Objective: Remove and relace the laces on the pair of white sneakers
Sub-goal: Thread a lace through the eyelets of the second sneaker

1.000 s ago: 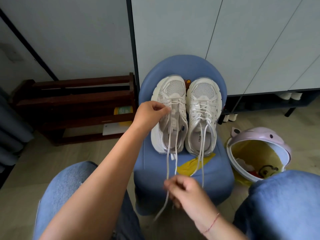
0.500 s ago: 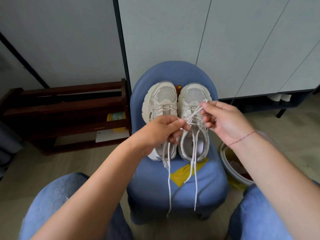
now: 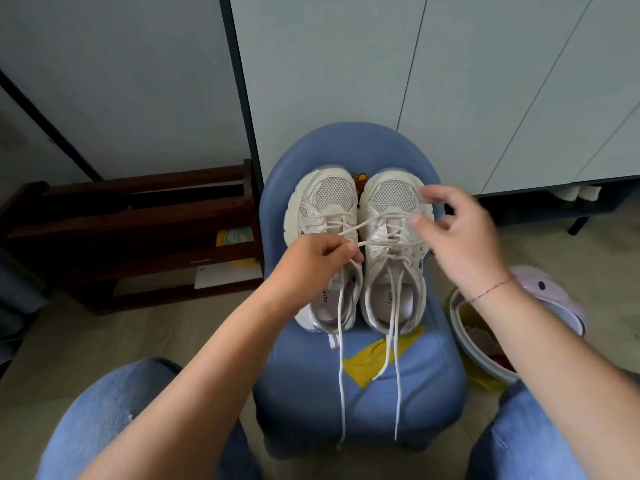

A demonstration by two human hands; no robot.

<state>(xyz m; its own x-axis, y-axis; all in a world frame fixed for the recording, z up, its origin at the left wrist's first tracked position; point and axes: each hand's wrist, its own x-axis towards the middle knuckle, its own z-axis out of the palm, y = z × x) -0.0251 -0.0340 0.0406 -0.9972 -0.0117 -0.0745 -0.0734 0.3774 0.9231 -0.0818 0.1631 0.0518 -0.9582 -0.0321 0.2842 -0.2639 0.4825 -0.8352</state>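
Between the two sneakers, at mid-lacing height, my left hand [image 3: 318, 263] pinches two strands of lace [image 3: 384, 241] from the right sneaker [image 3: 394, 195], thumb and forefinger clamped on them. Half a second ago both hands met over that shoe's lacing; since then the left has drawn the strands sideways, taut across the gap and onto the left sneaker [image 3: 332, 195]. The right hand [image 3: 460, 237], blurred, has let go; its thumb and fingers are now spread apart over the shoe's outer edge, with nothing pinched that I can see. Both sneakers stand side by side, toes away from me, on a blue chair [image 3: 363, 143]; their lace ends hang loose over the seat front. I judge the right sneaker's unlacing has only begun, its upper crossings being pulled slack; the left sneaker looks still threaded.
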